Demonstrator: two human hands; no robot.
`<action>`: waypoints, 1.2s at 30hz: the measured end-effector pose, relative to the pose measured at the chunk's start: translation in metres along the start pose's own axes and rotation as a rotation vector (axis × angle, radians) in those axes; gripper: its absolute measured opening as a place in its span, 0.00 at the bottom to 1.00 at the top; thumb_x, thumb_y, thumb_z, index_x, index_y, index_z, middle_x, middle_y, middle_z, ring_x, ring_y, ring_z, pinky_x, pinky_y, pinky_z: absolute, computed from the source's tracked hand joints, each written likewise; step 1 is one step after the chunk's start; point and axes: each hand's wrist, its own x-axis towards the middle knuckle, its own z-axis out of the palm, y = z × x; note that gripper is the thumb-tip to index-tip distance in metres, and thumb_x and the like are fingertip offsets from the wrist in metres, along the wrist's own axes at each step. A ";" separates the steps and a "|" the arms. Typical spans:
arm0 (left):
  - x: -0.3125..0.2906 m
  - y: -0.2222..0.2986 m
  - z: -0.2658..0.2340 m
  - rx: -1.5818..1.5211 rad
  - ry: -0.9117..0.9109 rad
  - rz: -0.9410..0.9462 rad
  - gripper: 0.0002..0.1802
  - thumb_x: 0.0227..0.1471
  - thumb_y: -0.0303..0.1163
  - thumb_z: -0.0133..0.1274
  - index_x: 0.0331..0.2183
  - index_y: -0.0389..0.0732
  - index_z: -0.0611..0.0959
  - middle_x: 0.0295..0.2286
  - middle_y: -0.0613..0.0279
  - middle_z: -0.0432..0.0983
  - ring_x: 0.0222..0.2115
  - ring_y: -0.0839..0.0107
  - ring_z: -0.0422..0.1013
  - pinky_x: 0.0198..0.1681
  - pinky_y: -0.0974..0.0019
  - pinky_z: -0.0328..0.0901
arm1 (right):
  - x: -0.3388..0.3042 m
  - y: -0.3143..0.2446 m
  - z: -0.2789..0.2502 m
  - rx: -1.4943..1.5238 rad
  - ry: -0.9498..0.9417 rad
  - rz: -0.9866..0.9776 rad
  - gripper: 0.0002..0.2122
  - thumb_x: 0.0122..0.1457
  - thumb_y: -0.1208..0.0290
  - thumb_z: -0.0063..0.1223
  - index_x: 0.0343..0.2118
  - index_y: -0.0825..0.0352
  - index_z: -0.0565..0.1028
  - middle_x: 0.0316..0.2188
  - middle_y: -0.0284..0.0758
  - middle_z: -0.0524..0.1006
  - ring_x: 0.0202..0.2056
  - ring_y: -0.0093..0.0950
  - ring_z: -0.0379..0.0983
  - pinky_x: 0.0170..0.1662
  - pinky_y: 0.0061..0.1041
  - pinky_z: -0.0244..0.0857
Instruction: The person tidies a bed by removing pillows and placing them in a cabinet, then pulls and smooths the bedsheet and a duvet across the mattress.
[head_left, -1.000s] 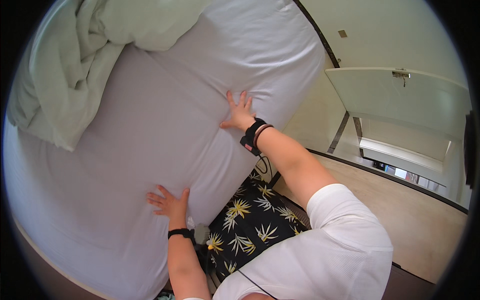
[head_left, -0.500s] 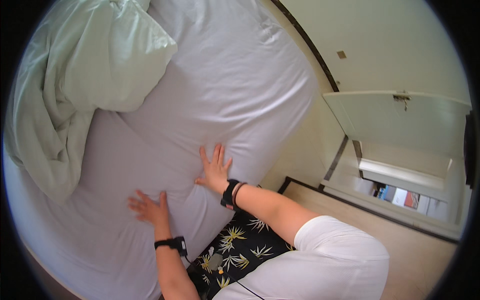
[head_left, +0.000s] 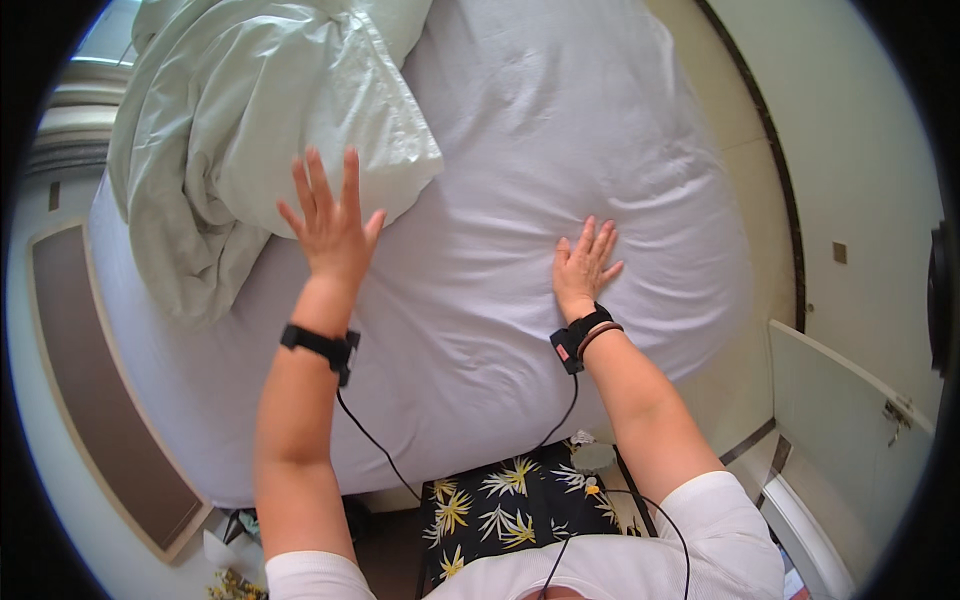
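Observation:
A pale lavender fitted sheet point(head_left: 480, 290) covers the mattress, with wrinkles fanning out to the right. On the sheet, my right hand point(head_left: 587, 265) rests palm down with its fingers spread. My left hand point(head_left: 333, 225) is stretched out with fingers wide apart, over the near edge of a pale green duvet point(head_left: 300, 110); whether it touches the cloth I cannot tell. The duvet lies bunched at the far left of the bed. Neither hand grips anything. Each wrist carries a black strap with a small box and a cable.
An open white door point(head_left: 850, 390) with a handle stands at the right, beyond a strip of tiled floor point(head_left: 752, 165). A brown panel in a light frame point(head_left: 105, 390) runs along the left. Below me is black leaf-patterned cloth point(head_left: 510, 500). Folded fabric point(head_left: 75, 125) shows at the far left.
My view has turned, so the bed sits straighter ahead. My left hand has reached forward from the sheet to the duvet's edge. My right hand lies farther forward and right on the sheet.

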 end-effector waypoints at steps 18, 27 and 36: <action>0.221 -0.008 0.096 0.065 -0.401 -0.411 0.37 0.37 0.48 0.47 0.50 0.50 0.55 0.42 0.48 0.63 0.42 0.55 0.62 0.43 0.59 0.58 | -0.002 0.002 0.024 -0.108 0.197 -0.111 0.29 0.44 0.59 0.37 0.52 0.63 0.53 0.54 0.45 0.46 0.56 0.40 0.39 0.52 0.49 0.25; 0.166 -0.328 -0.047 -0.228 0.064 -0.516 0.19 0.43 0.41 0.44 0.27 0.32 0.76 0.18 0.52 0.72 0.17 0.61 0.67 0.21 0.56 0.59 | -0.006 0.007 0.026 -0.130 0.252 -0.142 0.29 0.44 0.59 0.37 0.52 0.60 0.53 0.55 0.42 0.46 0.56 0.38 0.40 0.51 0.50 0.31; -0.248 -0.442 -0.063 0.190 -0.542 -1.086 0.17 0.46 0.36 0.41 0.34 0.32 0.73 0.31 0.50 0.69 0.34 0.60 0.64 0.36 0.64 0.60 | -0.006 0.004 0.022 -0.229 0.279 -0.115 0.29 0.46 0.60 0.36 0.54 0.58 0.49 0.56 0.39 0.43 0.57 0.35 0.36 0.52 0.50 0.30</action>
